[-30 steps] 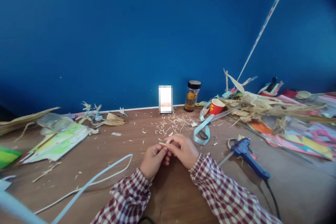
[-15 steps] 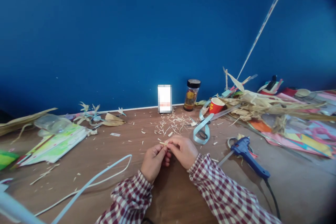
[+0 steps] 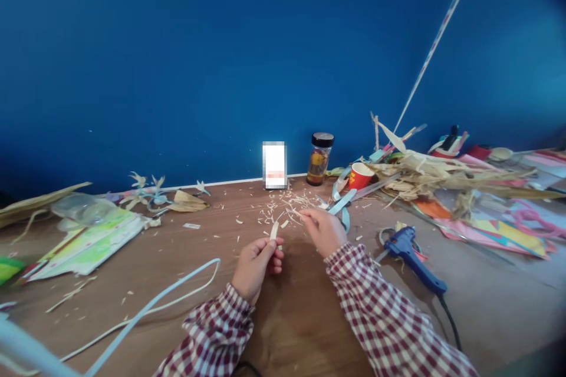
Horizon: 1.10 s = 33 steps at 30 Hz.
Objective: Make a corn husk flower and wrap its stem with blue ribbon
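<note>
Bare table (image 3: 300, 312) between cord (image 3: 145, 309) and glue gun (image 3: 411, 256) allows passage.

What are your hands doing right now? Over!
Left hand pinching a pale husk strip. Right hand apart, over husk scraps; hold unclear. Glue gun lying at right.

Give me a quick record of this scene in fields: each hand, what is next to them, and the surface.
left hand: pinches a pale husk strip, held upright
right hand: apart from the left, fingers closed on a thin sliver too small to make out
near right hand: light blue ribbon, blue glue gun
beyond hands: husk scraps, glass jar, red cup
surface: brown wooden table
</note>
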Each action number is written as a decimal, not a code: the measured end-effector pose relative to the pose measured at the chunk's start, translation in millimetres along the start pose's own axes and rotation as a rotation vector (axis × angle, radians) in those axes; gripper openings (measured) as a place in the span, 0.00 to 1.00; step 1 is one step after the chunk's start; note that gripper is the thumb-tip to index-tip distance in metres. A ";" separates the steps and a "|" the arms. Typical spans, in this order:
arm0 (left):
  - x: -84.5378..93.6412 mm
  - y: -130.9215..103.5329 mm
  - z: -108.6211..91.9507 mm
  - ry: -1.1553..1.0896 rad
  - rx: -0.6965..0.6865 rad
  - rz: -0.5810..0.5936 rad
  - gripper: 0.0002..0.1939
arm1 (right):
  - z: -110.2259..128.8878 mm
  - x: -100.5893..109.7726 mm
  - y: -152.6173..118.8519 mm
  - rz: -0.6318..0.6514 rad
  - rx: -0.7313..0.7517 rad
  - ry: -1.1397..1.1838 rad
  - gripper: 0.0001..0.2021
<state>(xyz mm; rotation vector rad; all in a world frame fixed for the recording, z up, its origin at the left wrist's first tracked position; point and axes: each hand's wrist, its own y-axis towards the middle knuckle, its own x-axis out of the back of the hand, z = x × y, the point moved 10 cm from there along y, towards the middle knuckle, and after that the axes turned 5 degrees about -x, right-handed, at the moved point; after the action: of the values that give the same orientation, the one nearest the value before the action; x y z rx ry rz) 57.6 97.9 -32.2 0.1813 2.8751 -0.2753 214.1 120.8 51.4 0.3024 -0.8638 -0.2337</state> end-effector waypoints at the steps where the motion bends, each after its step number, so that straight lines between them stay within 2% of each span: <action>1: 2.0 0.7 1.1 -0.013 0.016 -0.016 0.16 | 4.5 -1.6 -2.0 0.015 0.019 0.075 0.11; 4: 0.1 2.0 1.1 -0.014 0.012 0.009 0.16 | 23.4 -17.1 -12.6 0.149 0.059 0.223 0.14; 7: -5.3 0.9 -1.8 0.056 -0.050 0.055 0.14 | 36.2 -31.7 -22.5 0.271 0.059 0.234 0.09; 10: -7.4 -0.7 -0.9 0.160 -0.088 0.070 0.14 | 38.1 -38.8 -26.4 0.326 0.045 0.222 0.07; 14: -4.9 0.0 5.1 0.247 -0.068 0.059 0.15 | 34.1 -41.3 -26.8 0.316 0.028 0.170 0.08; 18: -7.5 -0.9 4.0 0.248 -0.074 0.077 0.15 | 29.7 -39.8 -24.5 0.281 0.022 0.011 0.10; 22: -12.6 -4.5 -0.3 0.195 -0.069 0.111 0.15 | 9.0 -21.2 -10.8 0.176 -0.055 -0.250 0.13; 24: -9.5 -4.0 -4.4 0.138 -0.077 0.084 0.16 | -3.9 -7.5 -3.1 0.112 -0.125 -0.319 0.13; 26: -1.5 -1.5 -6.5 0.069 -0.071 0.021 0.17 | -4.7 0.4 1.1 0.066 -0.123 -0.222 0.12; 28: 4.9 1.4 -6.2 0.018 -0.057 -0.026 0.16 | 6.5 -3.0 -0.3 0.080 -0.056 0.006 0.13; 30: 6.4 3.5 -6.5 0.005 -0.065 -0.032 0.16 | 21.9 -16.3 -7.1 0.167 0.008 0.226 0.14; 33: -0.4 3.0 -6.7 0.073 -0.093 0.022 0.15 | 39.8 -36.8 -19.6 0.297 0.059 0.358 0.09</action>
<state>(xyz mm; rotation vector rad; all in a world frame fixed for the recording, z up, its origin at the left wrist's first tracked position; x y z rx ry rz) 56.8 102.1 -26.3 0.2105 2.9485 -0.1332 158.6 107.8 42.8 0.2571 -0.5512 0.1209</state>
